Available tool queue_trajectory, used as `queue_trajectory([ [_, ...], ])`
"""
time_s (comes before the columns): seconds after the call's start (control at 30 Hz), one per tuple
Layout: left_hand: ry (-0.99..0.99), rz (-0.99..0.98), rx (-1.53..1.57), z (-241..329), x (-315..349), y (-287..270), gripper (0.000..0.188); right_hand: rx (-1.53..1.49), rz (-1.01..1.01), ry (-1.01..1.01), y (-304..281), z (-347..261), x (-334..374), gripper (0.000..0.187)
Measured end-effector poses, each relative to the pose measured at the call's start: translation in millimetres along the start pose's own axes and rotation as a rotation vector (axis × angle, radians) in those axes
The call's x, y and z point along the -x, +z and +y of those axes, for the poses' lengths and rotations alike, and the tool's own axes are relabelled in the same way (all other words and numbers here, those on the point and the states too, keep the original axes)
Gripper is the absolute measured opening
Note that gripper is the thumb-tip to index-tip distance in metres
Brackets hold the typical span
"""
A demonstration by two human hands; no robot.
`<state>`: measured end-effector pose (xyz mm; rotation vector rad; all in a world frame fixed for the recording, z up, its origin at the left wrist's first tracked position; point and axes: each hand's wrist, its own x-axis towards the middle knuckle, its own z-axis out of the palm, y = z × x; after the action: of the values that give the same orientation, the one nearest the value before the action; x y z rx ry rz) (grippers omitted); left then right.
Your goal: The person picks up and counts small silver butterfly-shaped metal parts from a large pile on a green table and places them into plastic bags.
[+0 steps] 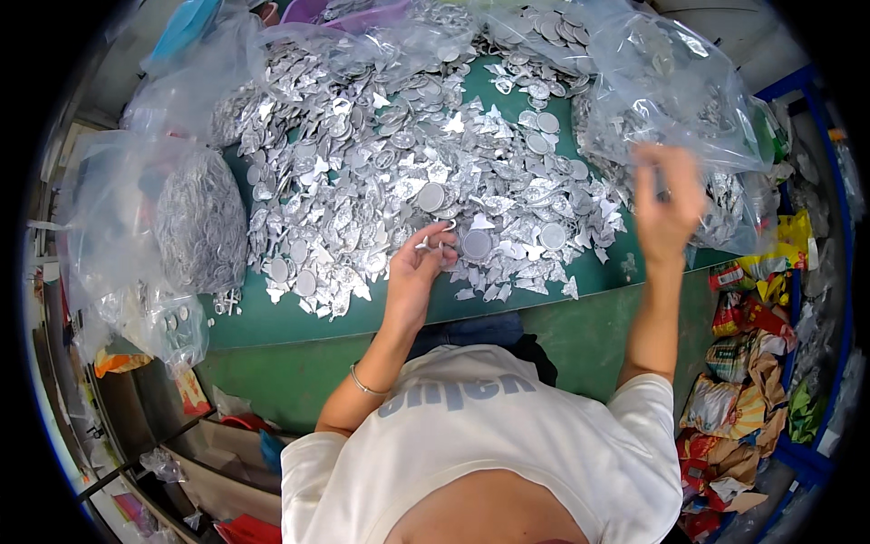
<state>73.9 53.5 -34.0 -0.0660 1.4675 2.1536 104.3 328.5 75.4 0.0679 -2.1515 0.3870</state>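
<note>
A wide heap of small silver metal pieces (381, 181) covers the green table (299, 328), with round discs and irregular flat shapes mixed together. At the heap's near edge, my left hand (420, 261) has its fingers curled in around a small silver metal piece (442, 226) that shows at the fingertips. Its exact kind is too small to make out. A larger round disc (476, 244) lies just right of those fingers. Over on the right, my right hand (669, 192) is blurred by motion in front of a clear plastic bag (675, 100) of metal pieces; whether it holds anything cannot be seen.
Another clear bag (201, 218) packed with grey pieces stands at the left table edge. Behind the heap are more plastic bags (544, 32) of discs and a purple container (362, 18). Colourful packets (739, 399) fill a blue-framed rack (820, 458) on the right.
</note>
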Motion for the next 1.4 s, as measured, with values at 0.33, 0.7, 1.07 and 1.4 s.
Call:
queue_trajectory([
  [0.33, -0.014, -0.082, 0.142, 10.6, -2.7, -5.8, 0.043, -0.131, -0.517, 0.213, 81.6, 2.9, 102.3, 0.032],
  [0.7, -0.108, -0.224, 0.064, 45.9, -3.0, -22.6, 0.042, -0.226, -0.453, 0.321, 72.0, -11.7, 103.7, 0.025],
  [1.07, 0.243, -0.224, -0.058, 180.0, -159.2, 19.0, 0.044, -0.351, -0.359, 0.523, 79.3, -15.0, 115.1, 0.027],
  [1.4, 0.222, 0.438, 0.298, 157.4, -318.1, -17.0, 0.027, -0.346, -0.272, 0.542, 84.0, -11.5, 120.5, 0.028],
])
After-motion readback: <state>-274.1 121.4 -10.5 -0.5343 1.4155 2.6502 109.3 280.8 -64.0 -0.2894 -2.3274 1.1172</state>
